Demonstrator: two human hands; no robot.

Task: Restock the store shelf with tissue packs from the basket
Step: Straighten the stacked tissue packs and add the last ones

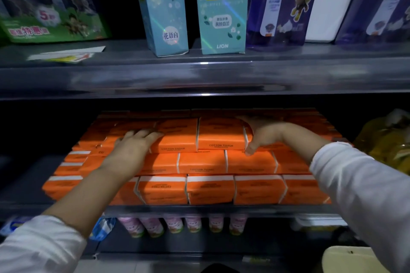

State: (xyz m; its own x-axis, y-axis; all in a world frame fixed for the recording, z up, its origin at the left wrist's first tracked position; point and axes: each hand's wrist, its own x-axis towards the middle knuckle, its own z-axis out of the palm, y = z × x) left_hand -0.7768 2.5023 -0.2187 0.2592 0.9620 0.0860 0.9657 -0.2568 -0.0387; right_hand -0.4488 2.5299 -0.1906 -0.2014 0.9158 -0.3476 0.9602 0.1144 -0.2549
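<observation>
Orange tissue packs [202, 163] marked COTTON TISSUE fill the middle shelf [199, 209] in stacked rows. Two packs sit on the top layer at the front: one [177, 137] on the left, one [218, 134] on the right. My left hand [133, 148] lies against the left side of the left pack, fingers reaching over its top. My right hand [263, 134] grips the right end of the right pack, thumb at its lower front corner. The basket is out of view.
The upper shelf [199, 77] overhangs the tissue stack and carries two teal boxes [221, 6], purple Dettol packs [286, 2] and a green pack [48, 6]. A yellow bag [386, 137] sits right of the tissues. Pink cans [173, 224] stand below.
</observation>
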